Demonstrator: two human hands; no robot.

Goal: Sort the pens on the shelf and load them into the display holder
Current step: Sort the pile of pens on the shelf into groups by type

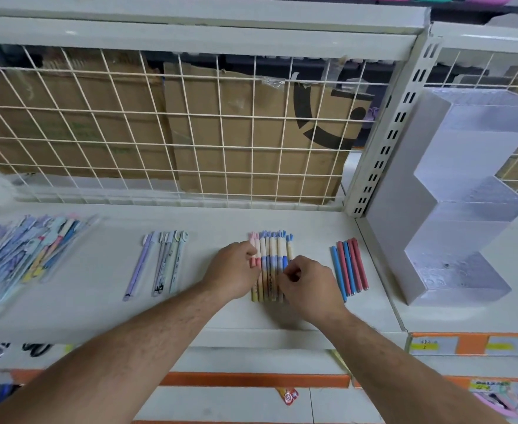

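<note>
Now we bracket the cream pens [271, 261] on the shelf [190, 301], left hand [233, 272] curled onto their left edge, right hand [311, 284] pinching the right edge. Squeezed unevenly, the row could buckle and roll into the 5 red and blue pens [350, 267]; the display holder [465, 194] stands further right.

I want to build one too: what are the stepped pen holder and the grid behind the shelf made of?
The stepped pen holder looks like frosted clear plastic; light shows through its steps. The grid seems cream-painted metal wire: thin, straight rods.
</note>
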